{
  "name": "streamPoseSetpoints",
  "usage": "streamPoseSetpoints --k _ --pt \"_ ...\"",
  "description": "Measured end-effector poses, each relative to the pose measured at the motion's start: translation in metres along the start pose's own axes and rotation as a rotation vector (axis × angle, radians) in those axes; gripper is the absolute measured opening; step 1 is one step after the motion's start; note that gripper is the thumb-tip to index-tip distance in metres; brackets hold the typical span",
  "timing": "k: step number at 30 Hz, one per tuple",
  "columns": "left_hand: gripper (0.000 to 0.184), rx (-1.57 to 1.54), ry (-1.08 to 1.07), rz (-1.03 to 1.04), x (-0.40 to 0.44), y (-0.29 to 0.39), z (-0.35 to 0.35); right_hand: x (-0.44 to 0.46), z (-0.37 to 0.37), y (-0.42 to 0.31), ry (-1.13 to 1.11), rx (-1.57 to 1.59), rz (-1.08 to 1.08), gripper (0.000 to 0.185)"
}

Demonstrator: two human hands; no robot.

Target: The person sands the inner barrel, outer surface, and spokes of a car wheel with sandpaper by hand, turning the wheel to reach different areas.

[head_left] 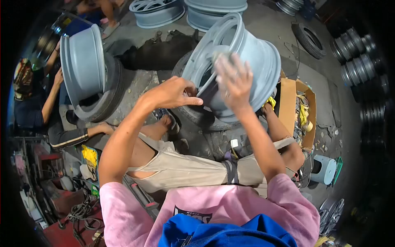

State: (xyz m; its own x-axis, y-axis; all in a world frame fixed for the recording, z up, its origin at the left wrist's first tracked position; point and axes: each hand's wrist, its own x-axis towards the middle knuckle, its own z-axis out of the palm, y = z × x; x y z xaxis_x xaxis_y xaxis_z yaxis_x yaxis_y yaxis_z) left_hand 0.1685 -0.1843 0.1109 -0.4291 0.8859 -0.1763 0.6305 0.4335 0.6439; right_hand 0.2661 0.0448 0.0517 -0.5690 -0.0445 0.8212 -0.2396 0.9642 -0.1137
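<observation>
A pale grey wheel rim (261, 70) leans tilted on a black tire (193, 113) in front of me. My left hand (179, 92) is at the rim's left edge, its thumb stretched out to the right and its fingers curled towards the rim, the fingertips partly hidden. Over the rim's spoked face is my right hand (233, 80), blurred by motion and dusted with grey. Something small and dark shows at its fingertips, too smeared to make out.
At the left, a co-worker (31, 107) reaches to another grey rim (84, 61) on a tire. More rims (158, 16) stand at the back. A cardboard box (288, 107) with yellow items is at the right, near a loose tire (308, 40).
</observation>
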Motion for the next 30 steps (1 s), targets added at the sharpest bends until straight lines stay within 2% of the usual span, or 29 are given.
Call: streamPoseSetpoints --k 1,5,7,9,13,15,16,17,19,21,23,24,25,27,29,30 --pt "0.049 0.025 -0.026 0.000 0.000 0.000 0.000 0.009 0.002 0.005 0.064 -0.037 0.016 0.044" --pt "0.052 0.093 -0.024 0.002 0.000 -0.016 0.004 0.011 0.001 -0.006 0.092 -0.048 0.102 0.042" --pt "0.055 0.066 -0.059 -0.058 -0.001 -0.019 0.000 -0.036 -0.012 -0.027 -0.190 0.001 -0.179 0.040" --pt "0.060 0.091 -0.087 -0.057 -0.001 -0.024 0.002 -0.041 -0.016 -0.021 -0.216 -0.048 -0.213 0.039" --pt "0.065 0.126 -0.176 -0.163 0.001 -0.024 0.004 0.011 -0.025 0.012 -0.073 -0.140 -0.102 0.042" --pt "0.067 0.118 -0.183 -0.179 -0.001 -0.032 0.007 0.006 -0.020 0.008 -0.114 0.000 -0.164 0.047" --pt "0.069 0.116 -0.179 -0.189 0.001 -0.036 0.007 -0.008 -0.023 -0.003 -0.206 0.131 -0.251 0.052" --pt "0.069 0.117 -0.174 -0.189 0.003 -0.041 0.006 -0.010 -0.023 -0.002 -0.204 0.130 -0.255 0.052" --pt "0.071 0.192 -0.159 -0.219 0.007 -0.048 0.009 -0.013 -0.030 0.001 -0.405 0.109 -0.468 0.054" --pt "0.071 0.194 -0.202 -0.209 0.010 -0.065 0.019 0.004 -0.029 0.022 -0.342 0.157 -0.406 0.054" --pt "0.071 0.220 -0.207 -0.192 0.013 -0.074 0.020 0.023 -0.021 0.037 -0.150 -0.109 -0.144 0.056" --pt "0.071 0.209 -0.207 -0.208 0.013 -0.076 0.023 0.014 -0.011 0.029 -0.099 0.024 -0.111 0.055" --pt "0.070 0.199 -0.211 -0.224 0.013 -0.075 0.023 0.001 -0.011 0.016 -0.086 0.016 -0.109 0.055" --pt "0.068 0.173 -0.218 -0.264 0.018 -0.069 0.024 -0.021 -0.019 -0.006 -0.343 0.239 -0.405 0.050" --pt "0.070 0.292 -0.246 -0.265 0.024 -0.072 0.031 -0.019 -0.019 0.004 -0.348 0.219 -0.472 0.048" --pt "0.074 0.242 -0.239 -0.298 0.022 -0.070 0.034 -0.018 -0.018 0.011 -0.362 0.208 -0.540 0.047"
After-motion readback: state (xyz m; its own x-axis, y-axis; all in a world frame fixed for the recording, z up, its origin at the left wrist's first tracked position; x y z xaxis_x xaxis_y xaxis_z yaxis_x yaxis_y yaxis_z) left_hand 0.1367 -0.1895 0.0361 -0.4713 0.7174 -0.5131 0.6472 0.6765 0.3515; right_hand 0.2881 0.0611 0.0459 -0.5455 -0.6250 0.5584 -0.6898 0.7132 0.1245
